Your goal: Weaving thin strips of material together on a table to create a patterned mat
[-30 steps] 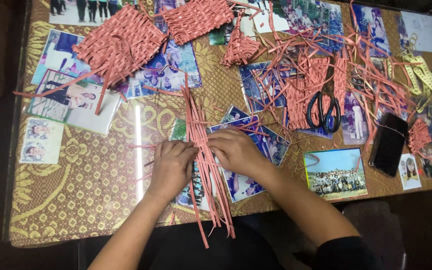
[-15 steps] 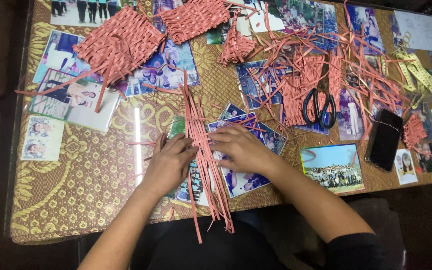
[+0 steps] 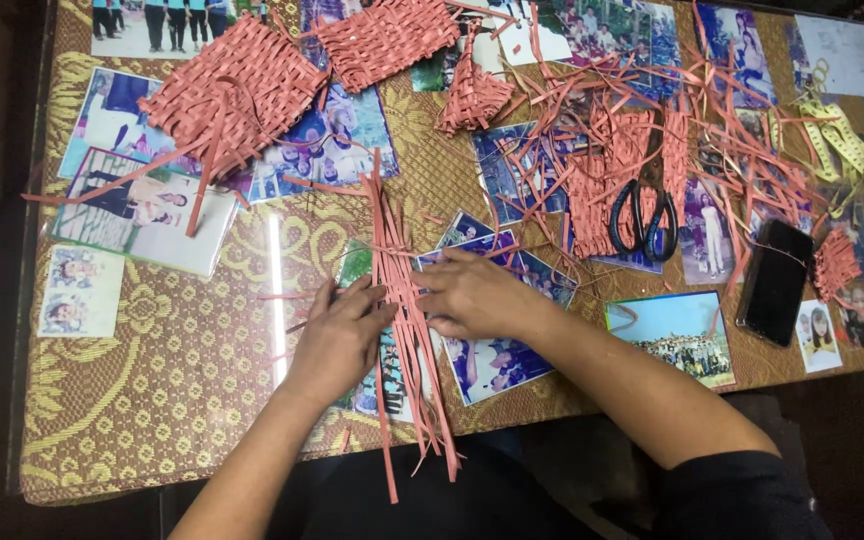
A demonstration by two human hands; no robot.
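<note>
A bundle of long salmon-pink paper strips [image 3: 402,330] lies lengthwise on the glass-topped table [image 3: 182,400], its near ends hanging over the front edge. My left hand [image 3: 337,340] rests flat on the left side of the bundle, fingers spread and pressing on the strips. My right hand [image 3: 472,295] presses on the strips from the right, fingers curled toward the bundle. Both hands touch the strips about midway along their length.
Woven pink strip mats [image 3: 237,95] [image 3: 387,40] lie at the back left. A tangle of loose strips [image 3: 652,130] and black scissors [image 3: 642,215] sit at the right, beside a black phone [image 3: 777,285]. Photographs [image 3: 682,335] lie under the glass.
Both hands have stayed on the strip bundle with small finger shifts. The view has tilted slightly.
</note>
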